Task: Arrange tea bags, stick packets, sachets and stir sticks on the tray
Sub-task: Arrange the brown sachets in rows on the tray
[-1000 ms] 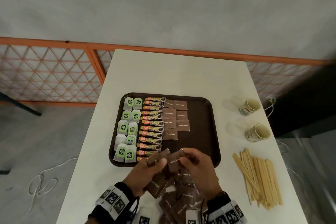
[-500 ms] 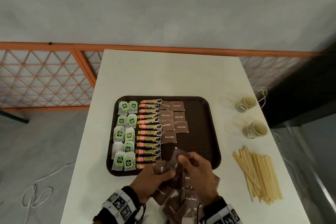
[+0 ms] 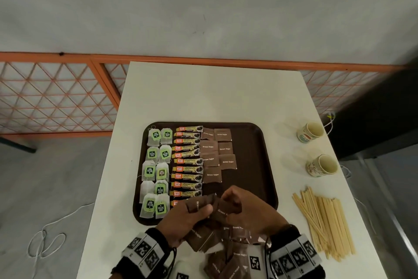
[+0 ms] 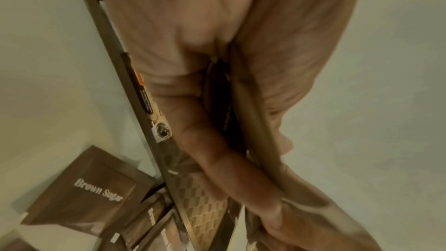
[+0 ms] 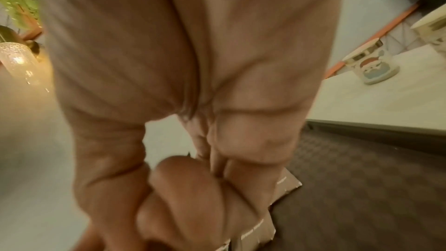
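A dark brown tray holds two columns of green-tagged tea bags at its left, a column of stick packets beside them, and several brown sugar sachets in the middle. Over the tray's near edge my left hand grips a small stack of brown sugar sachets. My right hand pinches one brown sachet right beside that stack. In the left wrist view my fingers are curled round thin sachet edges. A pile of loose sachets lies on the table under my wrists.
Wooden stir sticks lie in a loose heap on the white table right of the tray. Two paper cups stand beyond them near the right edge. An orange lattice fence runs behind the table.
Both hands stay together over the tray's near edge, working the sachets. The right hand's sachet has tilted and come lower beside the left hand's stack. The head view has shifted slightly.
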Demonstrator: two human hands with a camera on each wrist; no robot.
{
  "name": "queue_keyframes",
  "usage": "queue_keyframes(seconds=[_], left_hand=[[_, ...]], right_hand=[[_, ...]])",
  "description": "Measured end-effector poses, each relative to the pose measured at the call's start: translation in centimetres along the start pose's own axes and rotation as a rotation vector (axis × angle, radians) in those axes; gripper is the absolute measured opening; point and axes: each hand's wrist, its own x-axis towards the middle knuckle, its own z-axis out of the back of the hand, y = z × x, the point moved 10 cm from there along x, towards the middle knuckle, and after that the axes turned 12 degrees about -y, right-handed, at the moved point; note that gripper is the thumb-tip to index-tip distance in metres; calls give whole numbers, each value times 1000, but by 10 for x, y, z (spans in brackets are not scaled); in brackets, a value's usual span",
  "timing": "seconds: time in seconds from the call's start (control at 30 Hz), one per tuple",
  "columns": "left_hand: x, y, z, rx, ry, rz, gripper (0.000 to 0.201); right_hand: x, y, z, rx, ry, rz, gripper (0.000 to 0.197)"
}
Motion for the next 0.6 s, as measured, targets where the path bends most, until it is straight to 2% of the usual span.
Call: queue_keyframes(seconds=[0.1, 0.23, 0.4, 0.5, 0.6], left_hand=[[2, -3, -5, 40, -11, -35, 25], [11, -1, 3, -137, -135, 8, 27], [11, 3, 30, -174, -216, 60, 23], [5, -1, 45, -206, -221, 54, 30], [0, -8, 52, -214, -210, 25, 30]], right_hand=[[9, -2, 7, 10, -52, -31, 32], [17, -17, 15, 316, -212, -182, 10], [43, -72, 55, 309, -497, -325, 4], [66, -103, 53, 343, -493, -419, 7], [82, -109, 52, 291, -467, -412, 7]])
